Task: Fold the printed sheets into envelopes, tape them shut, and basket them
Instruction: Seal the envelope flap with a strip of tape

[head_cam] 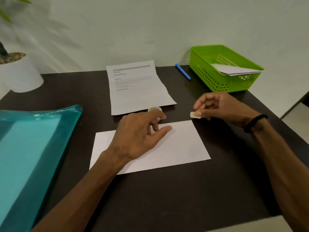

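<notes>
a folded white sheet (167, 148) lies flat on the dark desk (167, 195), near the person and roughly centred. the left hand (142, 131) hovers over its far left part with fingers loosely spread and relaxed, gripping nothing; whether the fingertips touch the paper cannot be told. just beyond those fingers a small roll of tape (154, 109) sits on the desk, half hidden behind the index finger, at the near edge of a printed sheet (138, 91) that lies unfolded farther back. the right hand (217, 108) is to the right of the folded sheet's far corner, fingers curled, pinching a short piece of tape (194, 115) between thumb and fingertip — the piece is small and pale, its shape hard to make out. a black band (255, 122) circles the right wrist.

at the far right stands a green basket (217, 81) with white folded paper (237, 70) inside, leaning on its right rim. a blue pen (183, 72) lies between basket and printed sheet. on the left a teal tray (33, 148) is cut off by the frame edge — and a white plant pot (20, 76) at far left is also only partly seen. the print on the sheet is too blurred to read.
</notes>
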`<state>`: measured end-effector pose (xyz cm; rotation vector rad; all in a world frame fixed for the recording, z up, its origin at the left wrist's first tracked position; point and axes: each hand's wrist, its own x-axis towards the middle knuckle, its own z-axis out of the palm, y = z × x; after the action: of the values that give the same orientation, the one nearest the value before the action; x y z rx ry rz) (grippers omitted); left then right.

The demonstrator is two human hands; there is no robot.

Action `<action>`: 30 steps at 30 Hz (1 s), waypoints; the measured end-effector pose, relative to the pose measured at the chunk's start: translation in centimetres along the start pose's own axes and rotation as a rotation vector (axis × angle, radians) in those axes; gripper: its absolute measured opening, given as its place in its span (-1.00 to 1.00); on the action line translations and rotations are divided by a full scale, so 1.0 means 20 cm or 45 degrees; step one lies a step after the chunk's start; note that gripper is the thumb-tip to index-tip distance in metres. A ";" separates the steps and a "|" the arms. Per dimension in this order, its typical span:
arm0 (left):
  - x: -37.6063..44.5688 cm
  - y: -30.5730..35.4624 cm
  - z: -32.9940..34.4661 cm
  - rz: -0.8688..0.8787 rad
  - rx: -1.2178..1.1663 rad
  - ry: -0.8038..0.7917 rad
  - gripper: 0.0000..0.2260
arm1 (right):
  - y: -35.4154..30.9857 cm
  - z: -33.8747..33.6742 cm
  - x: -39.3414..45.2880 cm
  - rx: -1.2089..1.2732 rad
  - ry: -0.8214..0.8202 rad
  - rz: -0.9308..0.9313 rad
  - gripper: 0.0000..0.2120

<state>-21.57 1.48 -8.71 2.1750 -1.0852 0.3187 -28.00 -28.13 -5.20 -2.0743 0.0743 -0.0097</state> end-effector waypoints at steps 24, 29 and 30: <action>0.06 0.11 0.19 0.168 0.108 -0.248 -0.68 | 0.01 0.05 0.04 -0.242 -0.143 -0.134 -0.77; 0.07 0.12 0.18 0.150 0.115 -0.279 -0.71 | 0.01 0.05 0.04 -0.250 -0.151 -0.137 -0.76; 0.07 0.11 0.18 0.152 0.117 -0.278 -0.71 | 0.01 0.05 0.04 -0.248 -0.154 -0.135 -0.76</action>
<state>-22.80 -2.76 -9.74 2.2704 -1.3486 0.1906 -27.13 -27.45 -5.86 -2.2661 -0.1130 0.0603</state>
